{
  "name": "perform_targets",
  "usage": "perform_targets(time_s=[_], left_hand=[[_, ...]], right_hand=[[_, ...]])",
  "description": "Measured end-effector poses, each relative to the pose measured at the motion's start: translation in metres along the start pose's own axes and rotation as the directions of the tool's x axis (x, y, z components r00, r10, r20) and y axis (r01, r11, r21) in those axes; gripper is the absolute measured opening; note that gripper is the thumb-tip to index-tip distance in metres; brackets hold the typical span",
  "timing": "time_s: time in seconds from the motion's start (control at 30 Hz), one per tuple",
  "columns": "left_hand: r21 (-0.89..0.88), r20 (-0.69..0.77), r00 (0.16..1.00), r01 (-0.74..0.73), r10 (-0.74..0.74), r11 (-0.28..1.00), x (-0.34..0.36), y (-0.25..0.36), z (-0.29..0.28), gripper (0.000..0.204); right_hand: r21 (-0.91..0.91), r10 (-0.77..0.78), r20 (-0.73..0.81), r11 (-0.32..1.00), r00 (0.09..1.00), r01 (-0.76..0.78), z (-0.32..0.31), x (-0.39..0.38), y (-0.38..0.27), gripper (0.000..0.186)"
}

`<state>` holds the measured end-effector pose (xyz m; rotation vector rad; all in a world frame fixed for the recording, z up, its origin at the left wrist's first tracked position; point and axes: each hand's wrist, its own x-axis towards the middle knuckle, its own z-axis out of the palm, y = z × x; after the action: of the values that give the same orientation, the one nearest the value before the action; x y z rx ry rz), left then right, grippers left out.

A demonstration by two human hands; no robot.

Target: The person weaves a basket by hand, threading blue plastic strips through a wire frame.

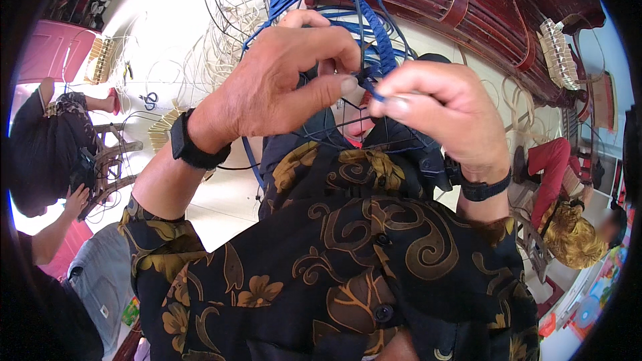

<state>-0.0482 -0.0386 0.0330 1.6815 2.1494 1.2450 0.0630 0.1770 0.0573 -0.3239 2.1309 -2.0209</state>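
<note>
In front of my lap is a dark wire frame (362,10) partly wrapped in blue strip (381,40). My left hand (287,77) reaches in from the left. Its thumb and curled fingers close on a dark wire near the middle of the frame. Beside it, my right hand (445,110) pinches the end of the blue strip between thumb and forefinger, close against the wire. The two thumbs nearly meet there. My fingers partly hide the spot where strip and wire cross. Both wrists carry black bands.
A dark red wooden bench (428,7) stands at the far right. Pale loose strips (231,33) lie tangled on the floor, with scissors (149,100) farther left. A person in dark clothes (50,140) sits at the left, another in red trousers (550,177) at the right.
</note>
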Motion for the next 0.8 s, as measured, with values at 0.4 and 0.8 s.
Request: perform_targets(time_s=[0.4,0.8], left_hand=[[-0.066,0.005,0.998,0.056,-0.056,0.996,0.004,0.007,-0.002,0.007],[-0.068,0.039,0.990,0.135,-0.132,0.989,0.003,0.012,-0.005,0.006]], right_hand=[[0.039,-0.320,0.195,0.947,0.927,0.319,-0.021,-0.018,-0.009,0.012],[-0.560,-0.828,0.076,0.426,0.555,0.711,-0.016,-0.021,-0.017,0.024]])
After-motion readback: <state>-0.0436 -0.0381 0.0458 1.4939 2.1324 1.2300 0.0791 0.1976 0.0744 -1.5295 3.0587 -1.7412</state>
